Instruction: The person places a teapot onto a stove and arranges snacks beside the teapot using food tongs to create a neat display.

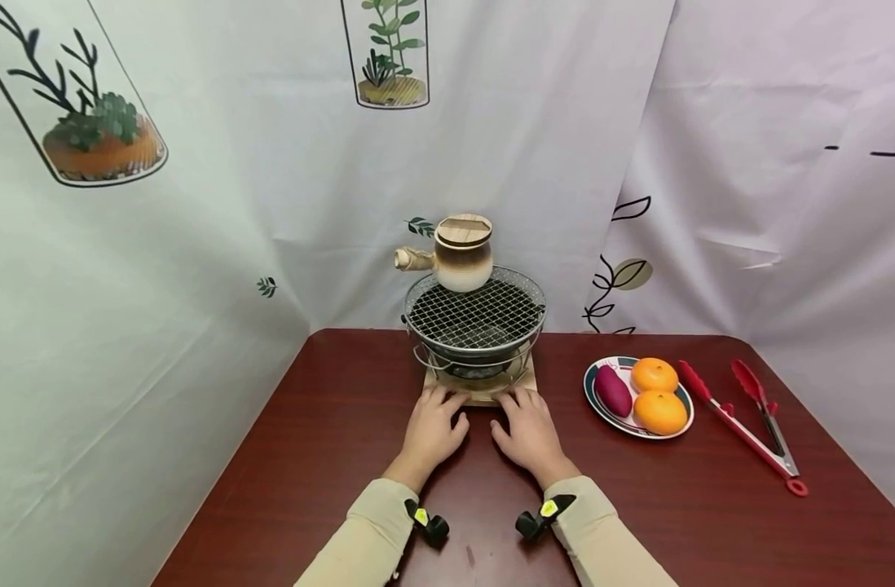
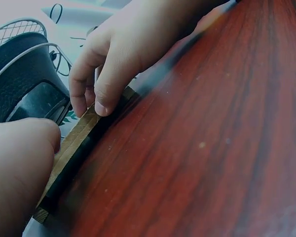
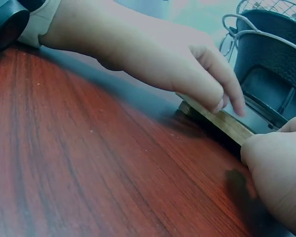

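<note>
A small black stove (image 1: 477, 326) with a wire mesh grill stands on a wooden board (image 1: 484, 398) at the middle of the dark red table (image 1: 330, 456). On the grill's far side sits a ceramic pot (image 1: 462, 253) with a wooden lid and a side handle. My left hand (image 1: 429, 428) and right hand (image 1: 531, 432) lie side by side on the table, fingertips resting on the board's front edge. In the left wrist view the right hand (image 2: 123, 54) touches the board (image 2: 74, 140). The right wrist view shows the left hand (image 3: 153, 59) on the board (image 3: 222, 121).
A plate (image 1: 590, 391) right of the stove carries a purple sweet potato (image 1: 612, 391) and two oranges (image 1: 654, 375). Red tongs (image 1: 748, 424) lie further right near the table edge. White printed curtains close in the back and both sides.
</note>
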Demonstrator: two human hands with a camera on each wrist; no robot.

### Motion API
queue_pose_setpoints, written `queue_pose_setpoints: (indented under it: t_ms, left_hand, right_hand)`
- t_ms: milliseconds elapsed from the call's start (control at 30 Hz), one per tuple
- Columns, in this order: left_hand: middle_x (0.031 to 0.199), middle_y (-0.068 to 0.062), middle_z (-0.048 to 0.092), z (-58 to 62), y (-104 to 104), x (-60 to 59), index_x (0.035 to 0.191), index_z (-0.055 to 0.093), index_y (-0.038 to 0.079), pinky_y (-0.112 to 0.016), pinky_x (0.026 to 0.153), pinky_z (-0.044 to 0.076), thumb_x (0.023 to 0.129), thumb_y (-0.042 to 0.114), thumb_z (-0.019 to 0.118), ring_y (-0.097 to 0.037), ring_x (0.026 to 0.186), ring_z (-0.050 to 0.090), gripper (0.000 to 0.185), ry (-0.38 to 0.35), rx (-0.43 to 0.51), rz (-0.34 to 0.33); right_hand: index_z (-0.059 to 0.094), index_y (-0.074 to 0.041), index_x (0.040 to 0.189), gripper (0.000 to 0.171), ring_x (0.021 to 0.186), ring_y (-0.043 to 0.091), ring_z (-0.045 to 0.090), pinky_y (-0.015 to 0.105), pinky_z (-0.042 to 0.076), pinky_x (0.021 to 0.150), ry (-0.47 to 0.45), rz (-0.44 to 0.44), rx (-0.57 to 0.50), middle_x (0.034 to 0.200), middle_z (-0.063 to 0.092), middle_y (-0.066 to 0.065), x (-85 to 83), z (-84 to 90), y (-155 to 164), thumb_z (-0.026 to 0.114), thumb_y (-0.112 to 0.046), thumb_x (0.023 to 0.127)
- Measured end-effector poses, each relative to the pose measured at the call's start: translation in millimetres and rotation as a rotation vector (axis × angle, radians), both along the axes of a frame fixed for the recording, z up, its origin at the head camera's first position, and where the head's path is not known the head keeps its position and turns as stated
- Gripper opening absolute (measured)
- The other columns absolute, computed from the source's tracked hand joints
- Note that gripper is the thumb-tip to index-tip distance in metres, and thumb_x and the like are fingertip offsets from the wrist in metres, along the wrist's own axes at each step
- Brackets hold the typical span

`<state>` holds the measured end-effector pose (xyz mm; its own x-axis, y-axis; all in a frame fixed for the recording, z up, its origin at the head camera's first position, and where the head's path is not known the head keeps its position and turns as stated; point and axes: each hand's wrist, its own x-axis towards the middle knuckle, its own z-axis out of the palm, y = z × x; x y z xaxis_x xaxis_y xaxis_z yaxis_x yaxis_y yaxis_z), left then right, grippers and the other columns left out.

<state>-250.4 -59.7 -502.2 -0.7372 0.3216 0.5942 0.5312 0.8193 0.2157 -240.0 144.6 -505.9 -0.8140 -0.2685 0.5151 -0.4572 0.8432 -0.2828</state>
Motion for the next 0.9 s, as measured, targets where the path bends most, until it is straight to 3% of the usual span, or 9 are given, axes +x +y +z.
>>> queue_pose_setpoints:
  t_ms: [367, 667, 900]
  left_hand:
    - [0.118, -0.008, 0.064, -0.3, 0.1, 1.5, 0.117, 0.076, 0.017, -0.048, 0.095, 0.049, 0.086, 0.02, 0.07, -0.033, 0.112, 0.057, 0.032, 0.004, -0.059, 0.036]
    - [0.116, -0.009, 0.065, -1.0, 1.8, -1.7, 0.114, 0.076, 0.016, -0.047, 0.095, 0.049, 0.083, 0.019, 0.071, -0.033, 0.11, 0.058, 0.032, 0.05, -0.041, 0.019]
    - [0.116, -0.009, 0.065, -2.9, 1.0, -1.9, 0.113, 0.076, 0.015, -0.048, 0.095, 0.048, 0.081, 0.017, 0.071, -0.034, 0.11, 0.058, 0.033, 0.07, -0.032, 0.014]
  right_hand:
    - [0.067, -0.009, 0.124, 0.041, 0.121, 0.036, 0.051, 0.056, 0.038, 0.106, -0.014, 0.032, -0.011, 0.125, 0.058, 0.013, -0.1, 0.8, 2.1, 0.075, -0.024, 0.087]
    - [0.069, -0.009, 0.123, 0.037, 0.115, 0.033, 0.055, 0.053, 0.045, 0.1, -0.027, 0.118, -0.107, 0.122, 0.061, 0.011, -7.7, 6.9, 18.0, 0.073, -0.022, 0.088]
    - [0.068, -0.01, 0.125, 0.037, 0.113, 0.03, 0.056, 0.05, 0.049, 0.096, -0.069, 0.146, -0.137, 0.122, 0.062, 0.007, -4.1, 18.0, 28.3, 0.071, -0.022, 0.091]
